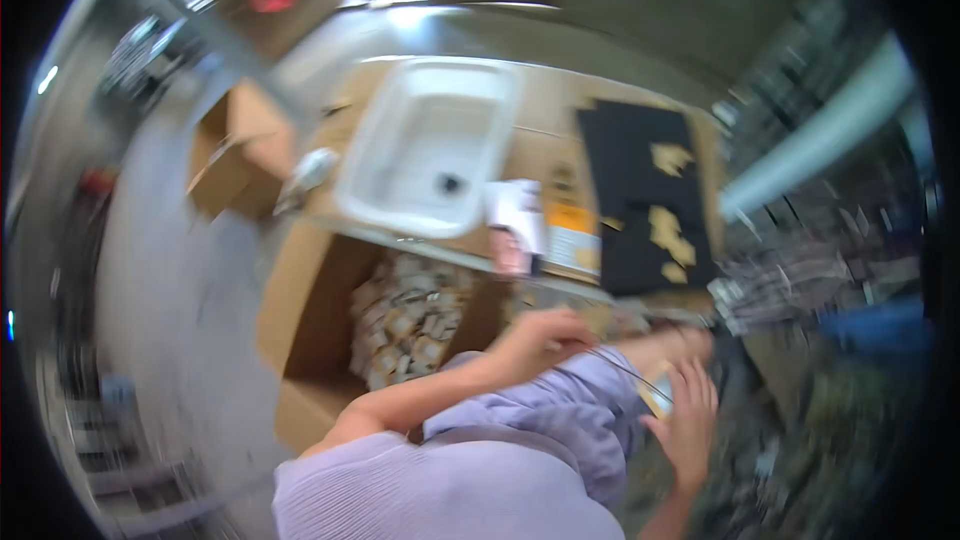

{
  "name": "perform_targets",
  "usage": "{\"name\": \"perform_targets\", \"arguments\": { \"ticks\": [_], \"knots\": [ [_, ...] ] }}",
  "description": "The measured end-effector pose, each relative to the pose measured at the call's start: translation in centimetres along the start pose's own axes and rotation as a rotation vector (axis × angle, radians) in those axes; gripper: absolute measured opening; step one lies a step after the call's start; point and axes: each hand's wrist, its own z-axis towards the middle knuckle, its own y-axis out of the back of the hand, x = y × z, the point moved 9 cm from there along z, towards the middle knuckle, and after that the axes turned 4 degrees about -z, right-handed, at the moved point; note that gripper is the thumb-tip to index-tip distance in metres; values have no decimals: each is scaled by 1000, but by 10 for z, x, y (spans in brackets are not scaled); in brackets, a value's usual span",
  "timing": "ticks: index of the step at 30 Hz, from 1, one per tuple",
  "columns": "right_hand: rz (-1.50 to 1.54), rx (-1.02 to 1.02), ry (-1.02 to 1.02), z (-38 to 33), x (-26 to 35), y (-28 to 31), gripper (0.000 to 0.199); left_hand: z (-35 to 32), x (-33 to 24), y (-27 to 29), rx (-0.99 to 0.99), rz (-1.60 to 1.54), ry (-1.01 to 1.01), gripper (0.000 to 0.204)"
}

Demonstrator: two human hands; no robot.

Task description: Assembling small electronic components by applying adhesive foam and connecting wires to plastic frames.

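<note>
My left hand [548, 336] is in front of my body, its fingers pinched together on one end of a thin dark strand [625, 370]. The strand runs down and right toward a small yellow-and-pale flat piece [657, 396]. Fingers and thumb of my right hand [688, 415] are closed around that piece, over my lap. Blur hides whether the strand is a cord or a thin stick, and how it meets the piece.
A white basin [500, 105] with a dark spot inside stands on the cardboard-covered table. Right of it lie black sheets [630, 155] bearing yellowish scraps [672, 235]. An open carton [300, 340] at my left holds many small pale pieces [410, 325]. Another carton [262, 135] stands farther left.
</note>
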Motion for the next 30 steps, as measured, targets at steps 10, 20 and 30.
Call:
{"name": "perform_targets", "arguments": {
  "ticks": [10, 20, 30],
  "knots": [
    [1060, -442, -133, 4, 33, -18, 11, 14, 13, -56, 259, -250, 127, 12],
    [1106, -520, -227, -9, -8, -27, 6, 21, 16, -86, 225, -164, 152, 16],
    [1400, -234, -323, -3, -14, -29, 4, 18, 13, -87, 261, -426, 132, 18]
  ]
}}
